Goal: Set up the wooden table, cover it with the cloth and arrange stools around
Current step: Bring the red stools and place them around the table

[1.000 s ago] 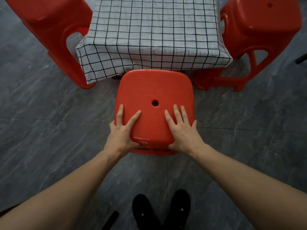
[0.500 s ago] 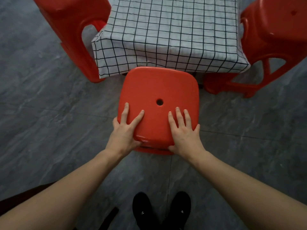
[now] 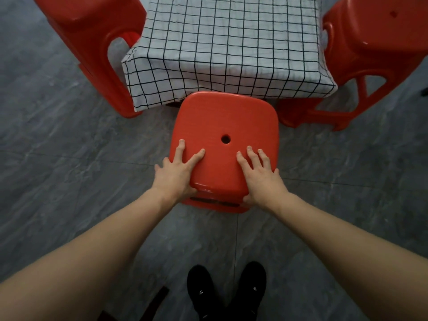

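A red plastic stool (image 3: 222, 121) with a small hole in its seat stands on the floor against the near side of the table. My left hand (image 3: 173, 174) holds its near left corner, thumb and forefinger flat on the seat and the other fingers down over the side. My right hand (image 3: 261, 177) holds the near right corner the same way. A white cloth with a black grid (image 3: 231, 47) covers the table and hangs over its near edge; the wood is hidden. Two more red stools stand at the table's sides, one on the left (image 3: 92, 31) and one on the right (image 3: 375, 49).
Grey stone-look floor tiles (image 3: 58, 158) lie all around. My black shoes (image 3: 227, 295) are just behind the near stool. A dark strip (image 3: 152, 302) lies on the floor at the bottom edge, and a dark object (image 3: 425, 91) shows at the far right.
The near stool has slid a little toward the table, and its far edge now meets the cloth's hem. Both hands stay in the same hold on it.
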Demonstrator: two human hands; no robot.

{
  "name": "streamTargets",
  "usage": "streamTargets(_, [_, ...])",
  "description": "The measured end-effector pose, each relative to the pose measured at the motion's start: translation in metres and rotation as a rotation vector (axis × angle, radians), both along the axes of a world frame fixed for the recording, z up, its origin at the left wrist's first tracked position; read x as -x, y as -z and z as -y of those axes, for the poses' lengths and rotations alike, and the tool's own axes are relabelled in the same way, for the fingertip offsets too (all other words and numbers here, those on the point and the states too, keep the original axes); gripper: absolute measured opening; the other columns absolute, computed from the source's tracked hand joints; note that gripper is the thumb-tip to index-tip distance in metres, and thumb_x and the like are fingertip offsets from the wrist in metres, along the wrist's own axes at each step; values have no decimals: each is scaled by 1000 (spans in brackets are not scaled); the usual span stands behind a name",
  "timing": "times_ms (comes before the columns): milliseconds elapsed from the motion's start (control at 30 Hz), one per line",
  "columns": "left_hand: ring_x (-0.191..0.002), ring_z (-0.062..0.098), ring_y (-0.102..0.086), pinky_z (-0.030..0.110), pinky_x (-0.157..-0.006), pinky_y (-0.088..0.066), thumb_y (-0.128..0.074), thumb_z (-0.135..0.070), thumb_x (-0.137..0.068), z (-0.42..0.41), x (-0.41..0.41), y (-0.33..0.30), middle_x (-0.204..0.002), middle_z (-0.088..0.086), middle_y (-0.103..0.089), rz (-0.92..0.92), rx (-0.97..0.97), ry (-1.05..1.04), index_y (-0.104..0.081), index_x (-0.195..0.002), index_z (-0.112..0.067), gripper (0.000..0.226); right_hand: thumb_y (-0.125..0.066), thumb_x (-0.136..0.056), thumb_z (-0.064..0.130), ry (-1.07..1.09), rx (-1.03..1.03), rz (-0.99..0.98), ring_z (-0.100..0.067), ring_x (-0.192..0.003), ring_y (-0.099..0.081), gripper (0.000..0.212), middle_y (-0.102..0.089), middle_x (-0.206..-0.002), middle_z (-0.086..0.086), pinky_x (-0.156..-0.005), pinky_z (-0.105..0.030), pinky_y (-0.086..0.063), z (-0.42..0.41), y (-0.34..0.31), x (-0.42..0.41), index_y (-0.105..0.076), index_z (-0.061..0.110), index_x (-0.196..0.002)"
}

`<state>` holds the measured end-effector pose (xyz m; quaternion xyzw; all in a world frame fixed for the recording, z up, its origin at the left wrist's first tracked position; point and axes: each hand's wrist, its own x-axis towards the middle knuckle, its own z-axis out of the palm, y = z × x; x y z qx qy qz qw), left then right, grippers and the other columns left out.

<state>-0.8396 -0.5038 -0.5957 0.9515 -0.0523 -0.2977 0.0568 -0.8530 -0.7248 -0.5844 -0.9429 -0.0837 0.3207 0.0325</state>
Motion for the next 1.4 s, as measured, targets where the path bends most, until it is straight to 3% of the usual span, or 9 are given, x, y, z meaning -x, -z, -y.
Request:
streamTargets(133, [-137,43,-30,59,-112,-25,-62,-47,-84,10,20,-39,-161,5,-15,5,-2,-42,-38,-141,-36,63,-70,-79,32,-51,28,-88,-34,-137,-28,78,-23,-153,-13,-104,-51,-40,4,-51,-8,-31,15,-145])
streamTargets(200, [-141,41,-25,56,-115,-20,-60,-47,-84,8,45,-75,-161,1,-14,31,11,-34,-42,-138,-35,58,-64,-83,34,-62,30,-68,-34,-133,-34,67,-30,-148,-11,-99,-51,-41,3,-95,-3,-36,15,-141])
streamTargets(400, [-147,33,-15,55,-117,-15,-57,-47,-85,-13,34,-246,-161,2,-17,234,-41,-65,-43,-140,-34,58,-58,-87,40,-87,-58,144,-32,-134,-35,65,-30,-152,-10,-100,-51,-40,12,-276,-16,-36,17,-143])
streamTargets(633, [-146,27,-21,52,-117,-15,-58,-48,-86,13,1,-452,-160,2,-23,487,-57,-146,-46,-139,-32,57,-61,-85,38,-122,-202,403,-29,-132,-39,60,-41,-144,-8,-103,-50,-42,25,-466,-43,-44,15,-138])
streamTargets(767, [-141,27,-31,53,-115,-23,-58,-50,-85,27,4,-521,-155,4,-32,604,-60,-184,-52,-133,-29,53,-62,-86,37,-169,-297,493,-27,-132,-40,63,-39,-147,-6,-102,-50,-44,25,-540,-53,-40,17,-142])
streamTargets(1133, [-144,29,-25,50,-117,-21,-57,-51,-85,18,1,-608,-160,4,-22,661,-151,-279,-41,-142,-31,63,-60,-87,38,-269,-365,599,-30,-134,-38,65,-34,-152,-7,-103,-49,-43,3,-617,-77,-38,20,-145])
streamTargets(1400, [-147,26,-19,50,-117,-15,-57,-52,-86,-75,12,-617,-162,3,-17,659,-180,-407,-39,-144,-31,64,-58,-89,39,-405,-369,584,-28,-137,-33,65,-28,-155,-6,-101,-48,-40,-111,-630,-90,-34,22,-147])
